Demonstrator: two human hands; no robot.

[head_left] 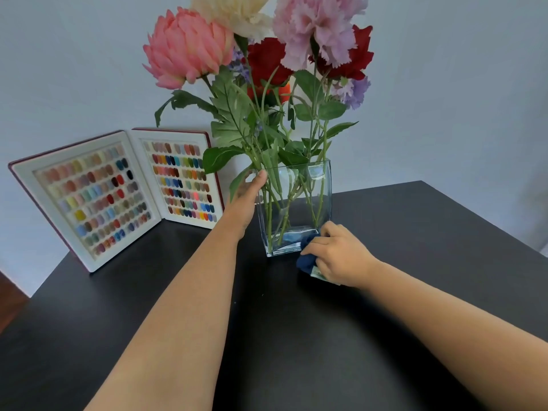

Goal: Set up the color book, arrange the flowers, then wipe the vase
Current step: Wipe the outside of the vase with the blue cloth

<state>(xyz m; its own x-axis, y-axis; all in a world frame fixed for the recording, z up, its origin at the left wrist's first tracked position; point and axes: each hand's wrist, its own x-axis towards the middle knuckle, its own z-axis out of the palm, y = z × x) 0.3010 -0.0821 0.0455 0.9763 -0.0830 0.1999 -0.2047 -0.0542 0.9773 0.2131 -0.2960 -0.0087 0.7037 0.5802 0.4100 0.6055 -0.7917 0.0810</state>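
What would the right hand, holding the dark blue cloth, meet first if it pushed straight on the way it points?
Probably the clear rectangular glass vase: the right hand presses the dark blue cloth toward its lower corner, seemingly already touching.

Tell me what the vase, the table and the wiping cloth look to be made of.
Vase: clear glass, likely; stems show through its walls.
Table: dark, smooth, matte top, perhaps painted wood or laminate; unclear which.
Cloth: soft dark-blue fabric, bunched in the right hand.
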